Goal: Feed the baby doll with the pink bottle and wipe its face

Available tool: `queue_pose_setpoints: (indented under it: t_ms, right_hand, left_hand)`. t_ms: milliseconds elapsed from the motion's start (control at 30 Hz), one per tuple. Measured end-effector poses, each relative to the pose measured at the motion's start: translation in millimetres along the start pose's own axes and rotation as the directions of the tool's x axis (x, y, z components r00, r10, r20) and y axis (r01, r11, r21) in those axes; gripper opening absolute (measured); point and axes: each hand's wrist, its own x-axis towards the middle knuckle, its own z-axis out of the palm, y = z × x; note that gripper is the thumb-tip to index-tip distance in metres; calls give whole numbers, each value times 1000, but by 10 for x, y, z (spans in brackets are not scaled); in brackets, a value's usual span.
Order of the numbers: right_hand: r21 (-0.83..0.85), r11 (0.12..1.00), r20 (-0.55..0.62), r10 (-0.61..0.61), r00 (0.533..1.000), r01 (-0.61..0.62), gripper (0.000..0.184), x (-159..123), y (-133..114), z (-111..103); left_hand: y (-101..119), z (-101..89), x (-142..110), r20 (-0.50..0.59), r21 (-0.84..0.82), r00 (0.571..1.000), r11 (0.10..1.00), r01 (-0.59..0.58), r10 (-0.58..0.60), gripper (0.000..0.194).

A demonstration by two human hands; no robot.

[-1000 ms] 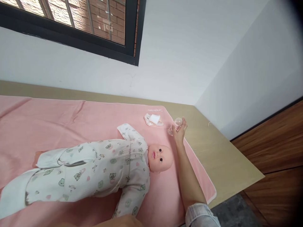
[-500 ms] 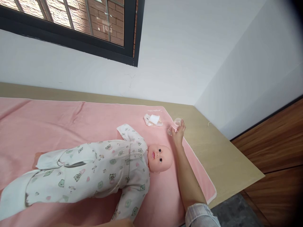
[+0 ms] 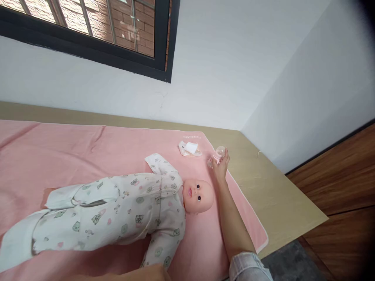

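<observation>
My right hand (image 3: 221,166) is wrapped around a small clear bottle (image 3: 219,152) with a rounded end, past the top of the doll's head. The bottle is tilted and rests at or just above the edge of the pink blanket (image 3: 125,148). A baby doll (image 3: 131,210) in white printed pyjamas lies face up on the blanket, its head to the right. At the bottom edge, only part of my left hand (image 3: 152,273) shows, close to the doll's near sleeve; its fingers are out of sight.
On the blanket beside the bottle lies an opened clear packet with a white pad (image 3: 191,147). Under the blanket is a pale wooden tabletop (image 3: 263,195), with a white wall (image 3: 211,78) and dark-framed window (image 3: 161,43) behind. Brown wooden panels (image 3: 345,187) stand at the right.
My left hand has come slightly up and to the right at the bottom edge. My right hand and the bottle have hardly moved.
</observation>
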Motion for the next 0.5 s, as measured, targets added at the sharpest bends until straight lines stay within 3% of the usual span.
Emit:
queue_pose_setpoints:
  t_ms: [300, 500]
  right_hand:
    - [-5, 1000, -5, -1, 1000, 1, 78, 8, 21, 5]
    - [20, 1000, -12, 9, 1000, -9, 79, 2, 34, 8]
  left_hand:
    - [-88, 94, 58, -113, 73, 983, 986, 151, -142, 63]
    - [-159, 158, 180, -193, 209, 970, 960, 188, -148, 52]
